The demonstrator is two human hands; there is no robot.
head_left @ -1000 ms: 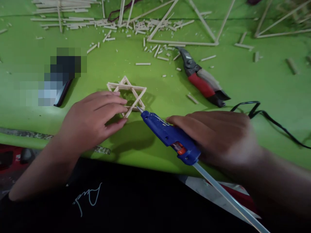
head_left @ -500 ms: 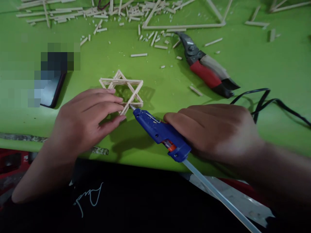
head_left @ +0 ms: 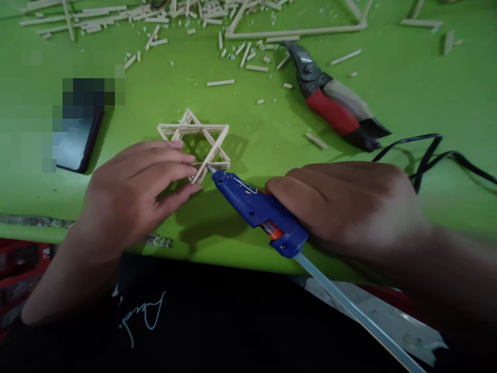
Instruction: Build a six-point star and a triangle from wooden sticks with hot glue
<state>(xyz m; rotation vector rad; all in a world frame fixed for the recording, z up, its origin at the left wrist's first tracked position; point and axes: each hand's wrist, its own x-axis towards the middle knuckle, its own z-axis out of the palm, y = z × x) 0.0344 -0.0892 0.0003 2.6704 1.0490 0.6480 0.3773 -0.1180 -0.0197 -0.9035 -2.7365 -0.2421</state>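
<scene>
A six-pointed star of thin wooden sticks (head_left: 215, 148) sits on the green table. My left hand (head_left: 134, 178) grips its lower left side between thumb and fingers. My right hand (head_left: 345, 202) is wrapped around the handle of a blue glue gun (head_left: 252, 207), which points left. The metal nozzle meets the star's lower right part, where two sticks cross. Out of the gun's rear runs a long translucent glue stick (head_left: 349, 308) toward the bottom right. The handle and trigger are hidden behind my right hand.
Red-handled pruning shears (head_left: 334, 111) lie at the right, near a black cord (head_left: 427, 155). Cut stick pieces (head_left: 182, 15) and a large stick triangle (head_left: 295, 33) are at the back. A phone (head_left: 79, 140) lies left. The table's front edge runs beside my body.
The view has shifted slightly. The glue gun's nozzle stays at the star's lower right crossing, and my left hand keeps its hold on the star.
</scene>
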